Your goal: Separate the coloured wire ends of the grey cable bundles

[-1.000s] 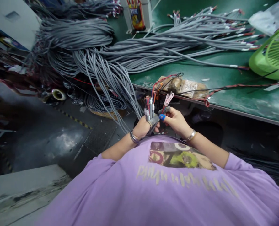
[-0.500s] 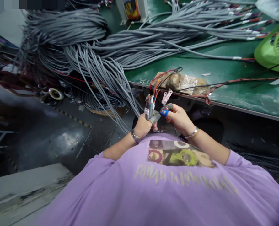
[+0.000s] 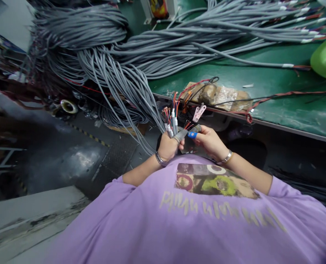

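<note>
- Head view: my left hand (image 3: pixel 167 146) is closed in a fist around a clutch of grey cable ends (image 3: pixel 170 123). They stand upright just below the edge of the green bench (image 3: pixel 275 110), with stripped coloured cores fanning out at the top.
- My right hand (image 3: pixel 211 141) has its fingertips pinched together on a few thin wires (image 3: pixel 188 125) just beside that clutch. The thumb wears a blue finger cot (image 3: pixel 191 135).
- Two pink tags (image 3: pixel 199 112) stick up just above the pinch. I cannot tell whether they are fixed to those wires.
- The held ends run back into the heap of grey cables (image 3: pixel 116 69) hanging off the bench corner.
- Risk as I judge it: the weight of that hanging heap could drag ends out of the left fist.
- The pinched cores look fine, so a hard tug could kink them or pull one loose.
- Red and black leads (image 3: pixel 275 96) crossing the taped pad (image 3: pixel 223 96) lie near and could snag the hands.
</note>
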Motion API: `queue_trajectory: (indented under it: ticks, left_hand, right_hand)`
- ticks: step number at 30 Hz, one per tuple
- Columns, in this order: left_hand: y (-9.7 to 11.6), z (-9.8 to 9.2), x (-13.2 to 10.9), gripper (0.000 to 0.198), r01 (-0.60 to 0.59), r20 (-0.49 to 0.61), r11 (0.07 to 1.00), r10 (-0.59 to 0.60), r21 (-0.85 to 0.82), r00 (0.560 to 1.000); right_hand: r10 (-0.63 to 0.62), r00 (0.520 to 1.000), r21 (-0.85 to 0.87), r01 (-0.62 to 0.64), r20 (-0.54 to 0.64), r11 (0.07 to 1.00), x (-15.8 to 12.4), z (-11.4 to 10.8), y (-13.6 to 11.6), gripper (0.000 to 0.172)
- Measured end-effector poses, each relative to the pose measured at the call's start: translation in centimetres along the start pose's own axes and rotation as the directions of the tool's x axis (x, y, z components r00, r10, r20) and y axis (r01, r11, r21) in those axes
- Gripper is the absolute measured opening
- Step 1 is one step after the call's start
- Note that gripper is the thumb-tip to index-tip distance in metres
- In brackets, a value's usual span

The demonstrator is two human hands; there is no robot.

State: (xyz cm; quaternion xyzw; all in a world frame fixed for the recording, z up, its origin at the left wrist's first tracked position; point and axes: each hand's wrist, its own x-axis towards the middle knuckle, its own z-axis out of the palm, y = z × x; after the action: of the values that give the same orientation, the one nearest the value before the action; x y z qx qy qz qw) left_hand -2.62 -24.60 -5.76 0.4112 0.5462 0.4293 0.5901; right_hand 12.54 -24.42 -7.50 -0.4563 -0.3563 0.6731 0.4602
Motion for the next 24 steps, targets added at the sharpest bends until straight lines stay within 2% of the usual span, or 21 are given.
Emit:
queue_trajectory:
  ticks: [4, 7, 9, 15, 20, 24]
  left_hand:
    - [0.0, 0.0, 0.1, 0.041, -0.06, -0.025, 0.998, 0.059, -0.019, 0.998]
    - [-0.1, 0.0, 0.0, 0.038, -0.057, -0.017, 0.998, 0.056, -0.041, 0.998]
    - [-0.1, -0.1, -0.1, 0.037, -0.043, -0.007, 0.998, 0.043, -0.039, 0.999]
    - [0.0, -0.2, -0.3, 0.037, -0.015, 0.097, 0.999, 0.011, 0.033, 0.995]
    - [0.1, -0.7, -0.2, 0.035, 0.066, 0.261, 0.985, -0.106, 0.157, 0.959]
    - [-0.1, -0.9, -0.4, 0.037, 0.043, 0.213, 0.997, -0.054, 0.057, 0.976]
  right_hand:
    - [-0.003, 0.999, -0.117, 0.008, 0.041, 0.993, -0.3, 0.0, 0.2, 0.04]
    - [-0.018, 0.996, -0.176, 0.034, 0.092, 0.984, -0.4, -0.3, -0.1, 0.041]
    - [-0.043, 0.995, -0.175, 0.057, 0.086, 0.983, -0.3, -0.7, -0.4, 0.042]
    - [-0.09, 0.995, -0.12, 0.094, 0.035, 0.988, 0.3, -0.7, -0.9, 0.045]
    - [-0.077, 0.99, -0.115, 0.091, 0.122, 0.989, 0.3, 0.3, -1.2, 0.044]
    - [-0.133, 0.989, -0.16, 0.142, 0.07, 0.977, 0.3, 0.4, -0.8, 0.046]
